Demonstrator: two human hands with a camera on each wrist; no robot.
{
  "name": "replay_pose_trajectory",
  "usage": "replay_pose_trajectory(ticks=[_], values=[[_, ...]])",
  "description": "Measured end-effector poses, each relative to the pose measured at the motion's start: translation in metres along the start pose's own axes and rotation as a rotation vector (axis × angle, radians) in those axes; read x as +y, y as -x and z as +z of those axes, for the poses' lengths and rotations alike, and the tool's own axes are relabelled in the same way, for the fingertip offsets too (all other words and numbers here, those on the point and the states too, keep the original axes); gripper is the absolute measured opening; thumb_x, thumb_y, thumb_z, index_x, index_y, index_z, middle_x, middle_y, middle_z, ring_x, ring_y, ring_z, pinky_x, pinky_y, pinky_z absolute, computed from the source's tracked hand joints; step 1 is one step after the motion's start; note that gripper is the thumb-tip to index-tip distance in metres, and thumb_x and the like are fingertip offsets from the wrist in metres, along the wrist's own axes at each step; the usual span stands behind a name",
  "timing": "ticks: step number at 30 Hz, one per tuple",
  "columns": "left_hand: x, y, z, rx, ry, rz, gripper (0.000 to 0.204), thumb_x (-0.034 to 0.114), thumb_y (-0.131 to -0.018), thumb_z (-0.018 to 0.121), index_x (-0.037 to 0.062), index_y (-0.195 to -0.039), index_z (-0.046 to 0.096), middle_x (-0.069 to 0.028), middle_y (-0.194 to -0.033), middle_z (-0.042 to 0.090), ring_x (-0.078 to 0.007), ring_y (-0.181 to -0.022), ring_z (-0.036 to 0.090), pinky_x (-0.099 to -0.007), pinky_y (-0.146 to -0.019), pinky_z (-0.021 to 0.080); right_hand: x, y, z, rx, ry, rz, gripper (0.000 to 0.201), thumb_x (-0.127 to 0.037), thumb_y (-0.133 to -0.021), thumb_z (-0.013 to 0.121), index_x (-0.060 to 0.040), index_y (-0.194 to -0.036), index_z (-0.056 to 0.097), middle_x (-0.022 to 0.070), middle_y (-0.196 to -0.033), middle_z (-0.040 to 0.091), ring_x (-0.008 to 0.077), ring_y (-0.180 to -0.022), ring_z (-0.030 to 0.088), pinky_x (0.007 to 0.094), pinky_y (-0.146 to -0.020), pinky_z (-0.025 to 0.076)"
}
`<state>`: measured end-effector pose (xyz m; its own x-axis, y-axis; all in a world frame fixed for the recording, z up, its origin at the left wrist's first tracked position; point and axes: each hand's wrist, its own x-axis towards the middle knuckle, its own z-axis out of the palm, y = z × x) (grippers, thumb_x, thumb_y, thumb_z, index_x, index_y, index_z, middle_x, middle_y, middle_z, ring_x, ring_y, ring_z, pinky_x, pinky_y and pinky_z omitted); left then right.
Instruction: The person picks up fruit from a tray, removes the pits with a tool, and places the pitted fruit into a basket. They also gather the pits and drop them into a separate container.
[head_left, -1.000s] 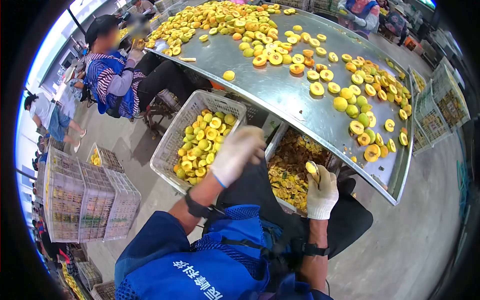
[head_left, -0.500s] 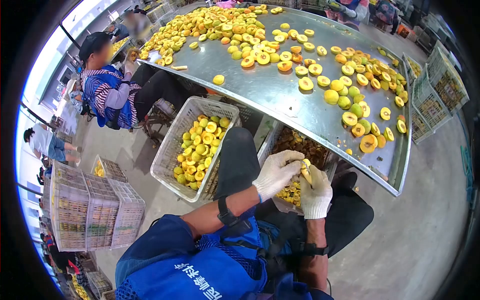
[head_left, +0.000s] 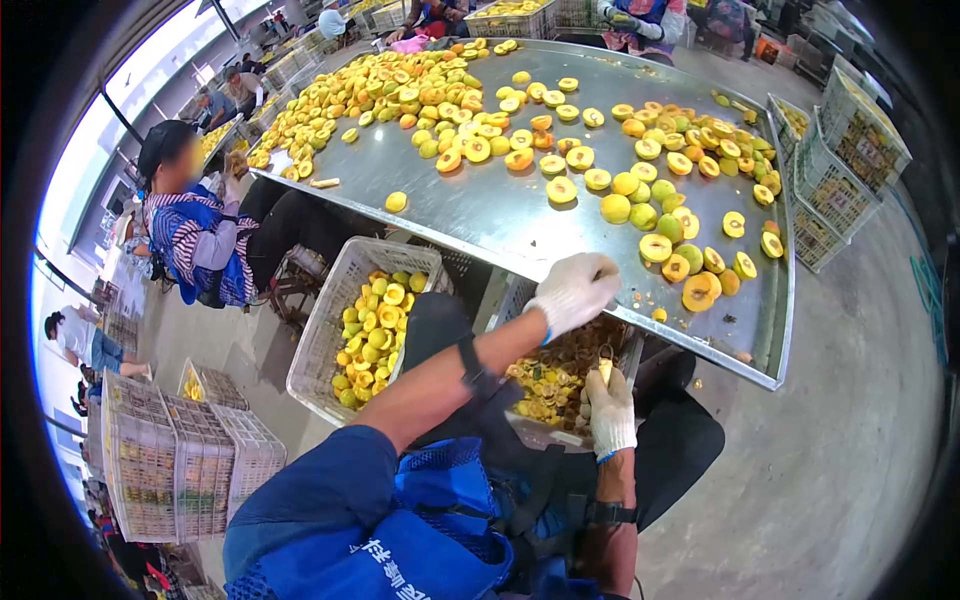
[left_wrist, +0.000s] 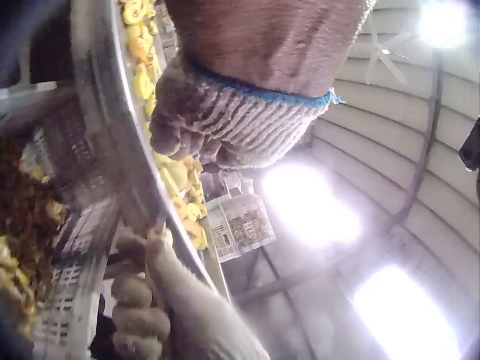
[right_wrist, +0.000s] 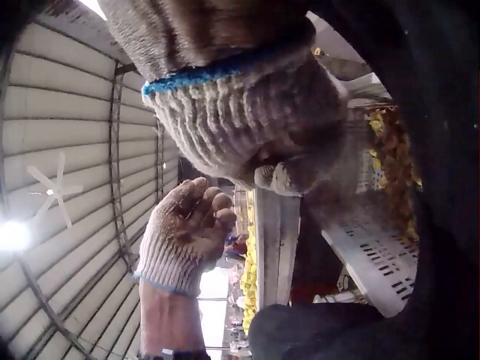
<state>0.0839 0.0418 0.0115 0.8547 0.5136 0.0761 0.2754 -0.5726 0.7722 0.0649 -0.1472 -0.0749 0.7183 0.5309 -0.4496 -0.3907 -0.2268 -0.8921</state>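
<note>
My gloved left hand [head_left: 577, 293] is over the near edge of the metal table [head_left: 480, 225], fingers loosely curled; in the right wrist view that left hand [right_wrist: 180, 244] shows nothing in its fingers. Lower down, my gloved right hand [head_left: 612, 415] grips a small tool [head_left: 605, 370] with a pale handle and a ring-like metal end. Beneath it stands a crate of fruit scraps [head_left: 545, 390], yellow pieces in front and brown bits behind. Halved yellow fruit [head_left: 655, 247], some showing brown centres, lies on the table nearest my left hand.
A white crate [head_left: 300, 365] of yellow fruit halves stands left of my knee. A large heap of fruit [head_left: 370, 95] covers the table's far left. A person in a striped top [head_left: 200, 235] sits at the left. Stacked crates stand at the left [head_left: 150, 460] and right [head_left: 830, 180].
My left hand came from the left to meet the right hand at a piece of fruit, then moved up to the table edge. That fruit no longer shows at the right hand. The view has shifted.
</note>
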Motion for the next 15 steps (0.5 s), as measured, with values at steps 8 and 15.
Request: replay_pose_trajectory(ticks=[8,15], values=[[-0.009,-0.140,0.086,-0.095,-0.260,-0.213,0.054,0.051,-0.087,0.058,0.0021,-0.100,0.077,-0.0225,-0.097,0.074,-0.0387,-0.092,0.072,-0.0441,-0.087,0.055,0.002,0.006,-0.008,-0.035,-0.157,0.031,0.017,-0.024,-0.104,0.056,-0.0085,-0.099,0.055,-0.0019,-0.066,0.050,0.0089,-0.048,0.048,0.0280,-0.043,0.041],[-0.010,-0.167,0.115,-0.180,-0.343,-0.193,0.055,0.048,-0.077,0.068,0.0047,-0.111,0.074,-0.0241,-0.113,0.070,-0.0367,-0.106,0.069,-0.0424,-0.093,0.054,0.031,-0.015,-0.017,0.091,0.062,-0.094,0.022,-0.021,-0.098,0.059,0.0004,-0.094,0.056,0.0084,-0.073,0.058,0.0170,-0.066,0.056,0.0369,-0.061,0.048]])
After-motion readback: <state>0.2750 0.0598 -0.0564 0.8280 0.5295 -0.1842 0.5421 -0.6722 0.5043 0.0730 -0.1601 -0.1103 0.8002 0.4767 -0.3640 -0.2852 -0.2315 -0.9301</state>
